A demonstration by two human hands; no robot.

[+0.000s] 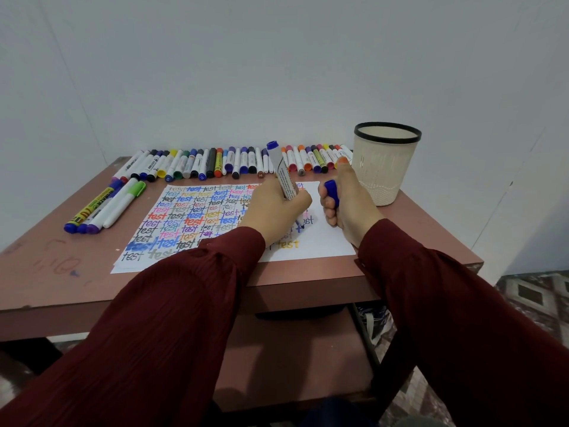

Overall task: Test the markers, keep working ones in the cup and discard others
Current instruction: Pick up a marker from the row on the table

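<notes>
Far L on the table (pixel 61 272): faint red and blue scribbles on the top, not legible. Just past them, four loose markers (pixel 104 208) lie side by side, slanted, near the paper's L edge. One has a yellow barrel w/ black print, one a green cap, and the near ends are blue and purple. The barrel print is too blurred to read.

Along the back edge, by the wall, a row of markers (pixel 215 163) runs almost to the cup, many colours, caps mostly toward me. The labels are too small to read.

The paper (pixel 332 238) lies flat mid-table, packed w/ the word "test" over and over in blue, black, red, pink, yellow, grey and purple. Its R part is mostly bare.

My L hand (pixel 274 211) grips a marker (pixel 283 174) w/ curled fingers. The barrel is grey-white w/ fine black print I can't read, and its blue end points up and away. The tip end is down at the paper by a dark blue "test", but I can't tell if it touches.

My R hand (pixel 348 204) is just beside it over the sheet's R part, fist closed round a blue cap (pixel 332 192), thumb up.

Far R, well apart from the loose four: the cup (pixel 385 167), cream w/ a black rim, upright near the table's R edge. No markers show above its rim.

Both my sleeves are dark red.
</notes>
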